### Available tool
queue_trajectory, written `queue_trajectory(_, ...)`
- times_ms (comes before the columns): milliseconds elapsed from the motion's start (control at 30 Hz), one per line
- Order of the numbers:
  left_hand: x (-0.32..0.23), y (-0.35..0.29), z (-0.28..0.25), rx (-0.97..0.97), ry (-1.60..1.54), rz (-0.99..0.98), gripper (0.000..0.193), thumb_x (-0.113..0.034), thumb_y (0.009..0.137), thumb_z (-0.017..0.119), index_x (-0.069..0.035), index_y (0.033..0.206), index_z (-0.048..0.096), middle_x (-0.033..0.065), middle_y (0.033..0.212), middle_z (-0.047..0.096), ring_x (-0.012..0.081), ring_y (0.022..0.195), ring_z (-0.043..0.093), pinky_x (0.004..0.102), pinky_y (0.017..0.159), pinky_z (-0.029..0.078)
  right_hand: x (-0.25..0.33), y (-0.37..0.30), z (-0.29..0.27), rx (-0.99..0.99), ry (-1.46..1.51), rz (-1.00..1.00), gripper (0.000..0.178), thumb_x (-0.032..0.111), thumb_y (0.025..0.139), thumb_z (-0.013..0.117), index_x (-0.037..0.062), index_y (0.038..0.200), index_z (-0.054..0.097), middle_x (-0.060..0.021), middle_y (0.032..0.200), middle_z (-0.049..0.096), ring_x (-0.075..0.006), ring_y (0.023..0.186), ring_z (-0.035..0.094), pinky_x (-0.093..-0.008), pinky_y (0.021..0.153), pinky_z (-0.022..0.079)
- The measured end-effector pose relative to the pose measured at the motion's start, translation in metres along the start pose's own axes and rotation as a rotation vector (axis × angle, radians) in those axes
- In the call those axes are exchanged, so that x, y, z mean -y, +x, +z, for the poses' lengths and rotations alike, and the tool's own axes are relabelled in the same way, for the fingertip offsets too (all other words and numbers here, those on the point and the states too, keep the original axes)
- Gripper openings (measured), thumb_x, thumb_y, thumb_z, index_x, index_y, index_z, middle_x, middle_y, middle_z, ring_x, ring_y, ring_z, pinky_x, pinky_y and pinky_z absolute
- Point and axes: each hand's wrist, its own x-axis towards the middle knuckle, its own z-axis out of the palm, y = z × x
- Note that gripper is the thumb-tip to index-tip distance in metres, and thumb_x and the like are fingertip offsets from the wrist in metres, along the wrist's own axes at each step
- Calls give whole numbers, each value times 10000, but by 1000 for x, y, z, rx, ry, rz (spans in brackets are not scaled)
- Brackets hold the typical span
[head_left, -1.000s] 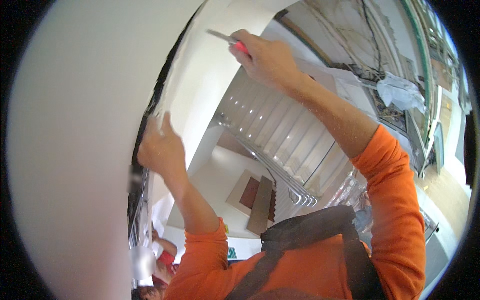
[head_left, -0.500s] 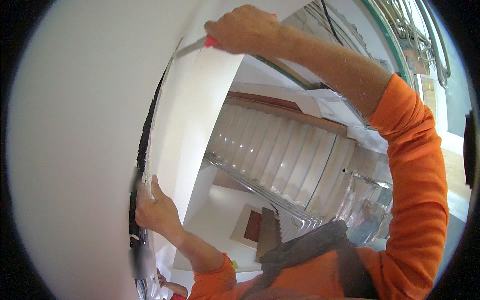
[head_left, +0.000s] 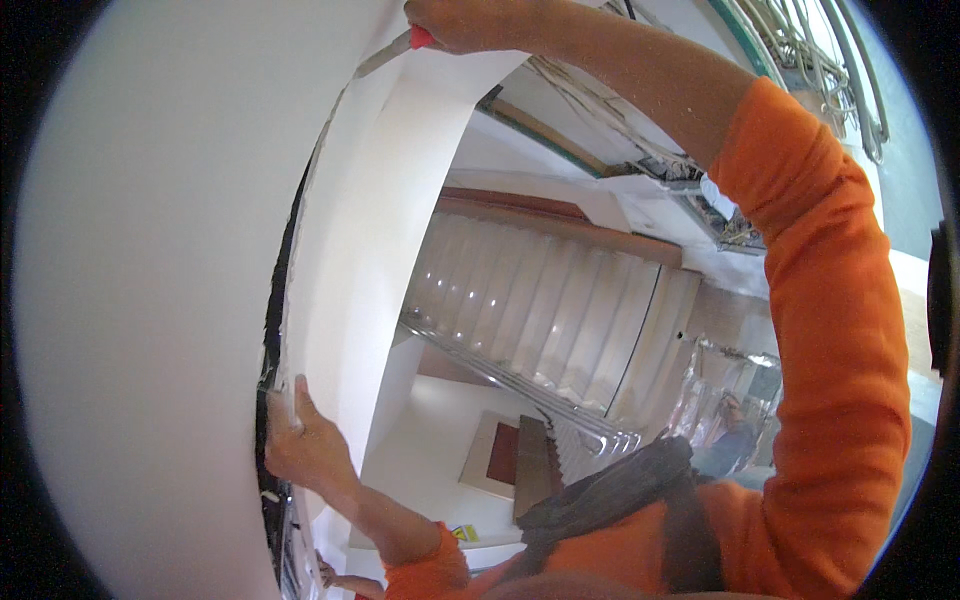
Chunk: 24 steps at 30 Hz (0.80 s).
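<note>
A long dark gap [head_left: 283, 270] runs between a large smooth white surface [head_left: 150, 300] on the left and a white panel [head_left: 345, 200] with a ragged edge. At the top, my right hand [head_left: 470, 22] is closed around the red handle of a tool with a narrow grey blade [head_left: 385, 53]. The blade tip rests at the upper end of the seam; the tool's exact kind is unclear. Lower down, my left hand [head_left: 312, 450] grips the panel's edge, thumb raised along it and fingers partly hidden in the gap.
Another person's hand [head_left: 345, 583] shows at the bottom, near the panel's lower end. Bundled cables [head_left: 800, 60] hang at the upper right. Behind the panel are a ribbed translucent sheet [head_left: 530, 300], metal rails [head_left: 500, 375] and a foil-like wrapped object [head_left: 720, 405].
My right hand and the tool have moved upward along the seam, partly out of the top of view. My left hand sits slightly lower in the picture, still on the panel's edge.
</note>
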Motion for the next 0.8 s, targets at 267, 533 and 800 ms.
queue_trajectory(267,-17,8,11,30,-46,10,394,-377,982,655,0,1043,750,236,941,740,457,793,694,534,678,513,-85,-58,53,-215,-85,222,332,331,1040,560,13,1101,630,-205,855,735,-370,721,738,-490,620,584)
queue_trajectory(533,-20,-13,23,-3,-83,-75,345,-292,970,673,37,1059,727,262,959,731,461,829,685,521,749,507,-8,-174,96,-231,1657,802,213,253,1055,546,66,1154,523,-20,707,544,-148,552,533,-392,484,471)
queue_trajectory(800,-20,-17,2,-97,-34,-59,370,-300,960,688,56,1048,729,284,935,720,479,827,678,543,736,502,47,-30,34,-471,2483,808,169,207,1021,567,69,1077,488,-26,712,475,-152,556,478,-381,521,474)
